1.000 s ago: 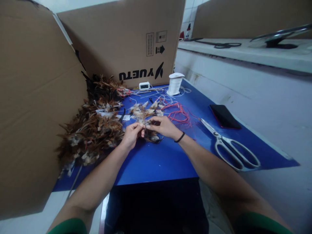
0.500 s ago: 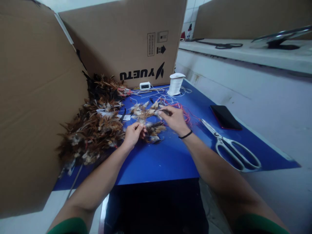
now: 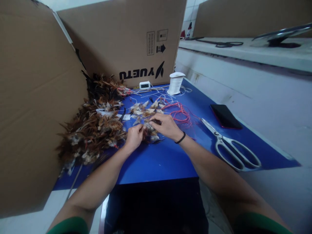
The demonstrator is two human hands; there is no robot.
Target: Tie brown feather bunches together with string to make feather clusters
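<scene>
My left hand is closed in a pinch at the edge of a small clump of brown and grey feathers. Its fingertips hold feathers, though the exact ends are hard to see. Close beside it, my right hand, with a black band at the wrist, pinches pale, fluffy feathers in the same clump between thumb and forefinger. Just behind the hands lie several loose cream and tan feathers on the blue tabletop.
A large heap of brown feathers fills the left side beside cardboard. Red string, a white spool and a small white digital device sit behind. Scissors and a phone lie at right.
My right hand has moved left and nearer to me, from the far loose feathers to the clump at my left hand. My left hand has turned slightly, its fingers curled closer.
</scene>
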